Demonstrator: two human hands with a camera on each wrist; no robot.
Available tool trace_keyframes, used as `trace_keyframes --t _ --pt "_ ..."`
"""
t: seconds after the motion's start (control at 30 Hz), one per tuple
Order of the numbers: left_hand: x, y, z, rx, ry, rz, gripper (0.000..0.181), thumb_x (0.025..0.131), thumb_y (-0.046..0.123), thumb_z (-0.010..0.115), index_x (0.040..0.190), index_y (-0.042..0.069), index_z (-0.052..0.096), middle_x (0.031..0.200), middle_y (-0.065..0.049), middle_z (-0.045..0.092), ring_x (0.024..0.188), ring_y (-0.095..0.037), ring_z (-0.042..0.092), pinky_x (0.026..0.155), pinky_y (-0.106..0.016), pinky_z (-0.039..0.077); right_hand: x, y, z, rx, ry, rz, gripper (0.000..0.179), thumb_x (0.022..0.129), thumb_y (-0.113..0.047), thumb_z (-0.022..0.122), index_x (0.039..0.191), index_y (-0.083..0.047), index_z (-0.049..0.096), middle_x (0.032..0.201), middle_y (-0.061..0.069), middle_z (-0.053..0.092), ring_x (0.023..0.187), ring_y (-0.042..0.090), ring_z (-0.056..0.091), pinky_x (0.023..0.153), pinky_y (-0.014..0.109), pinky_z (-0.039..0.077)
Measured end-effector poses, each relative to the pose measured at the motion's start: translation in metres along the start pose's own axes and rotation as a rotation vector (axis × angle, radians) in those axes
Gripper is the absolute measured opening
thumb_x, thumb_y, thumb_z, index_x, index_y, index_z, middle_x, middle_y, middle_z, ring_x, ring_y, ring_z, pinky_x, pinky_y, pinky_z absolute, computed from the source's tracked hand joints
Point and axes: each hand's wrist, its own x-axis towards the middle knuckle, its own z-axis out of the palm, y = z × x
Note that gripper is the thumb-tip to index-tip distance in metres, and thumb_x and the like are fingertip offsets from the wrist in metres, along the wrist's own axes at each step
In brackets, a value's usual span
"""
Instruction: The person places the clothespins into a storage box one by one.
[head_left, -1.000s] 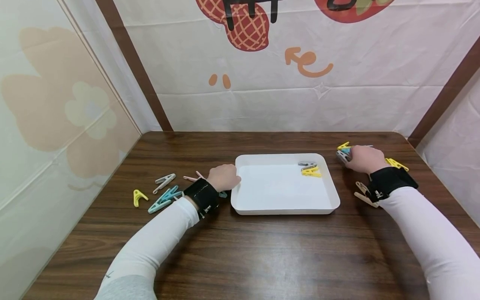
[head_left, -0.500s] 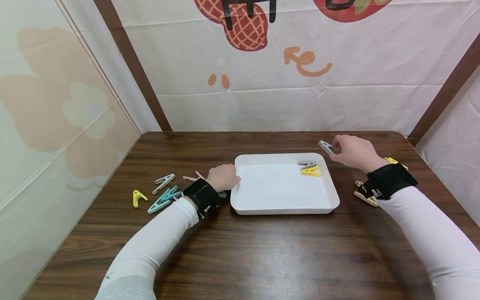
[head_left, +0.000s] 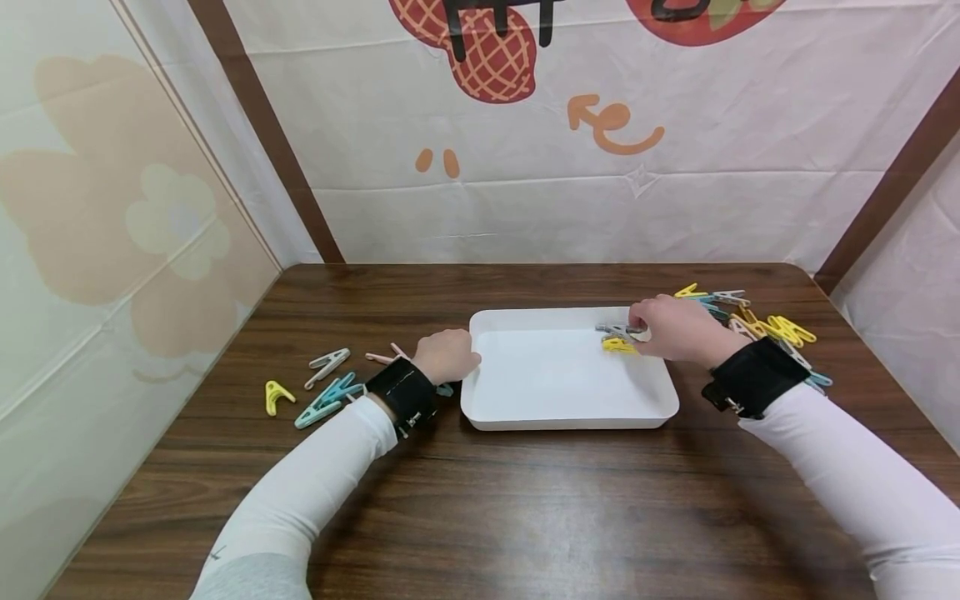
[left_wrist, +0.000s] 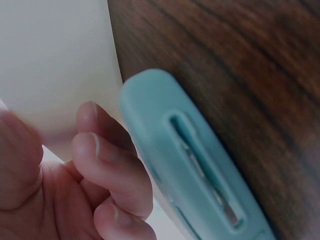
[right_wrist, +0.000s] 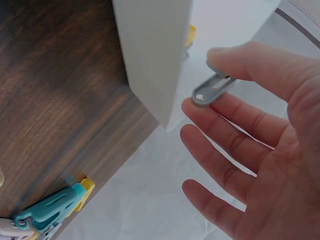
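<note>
A white tray [head_left: 558, 375] stands mid-table, with grey and yellow clothespins [head_left: 619, 344] in its back right corner. My left hand [head_left: 447, 356] holds the tray's left rim, its fingers [left_wrist: 112, 170] curled against the wall. Close beside those fingers is a light-blue clothespin [left_wrist: 190, 155], mostly hidden under the wrist in the head view. Over the tray's back right part, my right hand [head_left: 675, 329] pinches a grey clothespin [right_wrist: 212, 90] between thumb and fingertips. The other right fingers are spread.
Left of the tray lie a yellow clothespin [head_left: 278, 396], a grey-and-pink one [head_left: 328, 365], a blue one [head_left: 330, 400] and a pink one [head_left: 381, 357]. A mixed pile [head_left: 787, 329] of several clothespins lies right of the tray. Behind the table hangs a printed cloth [head_left: 480, 217].
My right hand has lifted a grey clothespin from the right-hand pile and carried it left over the tray. The left hand has stayed at the rim.
</note>
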Motion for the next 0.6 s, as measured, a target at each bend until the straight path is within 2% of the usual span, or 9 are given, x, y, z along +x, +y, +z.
trace_keyframes --t 0.17,0.33,0.6 --pt "0.001 0.000 0.000 0.005 -0.005 -0.003 0.030 0.097 0.024 0.050 0.070 0.010 0.054 0.064 -0.003 0.046 0.057 -0.019 0.048 0.053 -0.031 0.036 -0.002 -0.001 0.003 -0.026 -0.041 -0.030 0.021 0.078 -0.019 0.080 0.093 -0.010 0.068 0.082 0.001 0.064 0.074 0.022 0.050 0.061 0.036 0.044" --pt "0.001 0.001 0.000 0.006 -0.006 -0.003 0.032 0.097 0.023 0.051 0.068 0.010 0.053 0.063 -0.003 0.045 0.056 -0.018 0.047 0.052 -0.031 0.036 -0.005 -0.001 0.004 -0.052 -0.034 -0.058 0.021 0.076 -0.021 0.082 0.087 -0.012 0.066 0.074 -0.004 0.056 0.072 0.021 0.047 0.058 0.035 0.039" --pt "0.001 0.001 -0.001 0.005 -0.007 -0.005 0.029 0.097 0.023 0.051 0.071 0.010 0.056 0.065 -0.003 0.047 0.057 -0.019 0.048 0.052 -0.031 0.036 -0.004 -0.002 0.011 -0.087 -0.048 -0.073 0.018 0.074 -0.021 0.084 0.083 -0.014 0.071 0.078 -0.003 0.062 0.084 0.025 0.048 0.077 0.044 0.040"
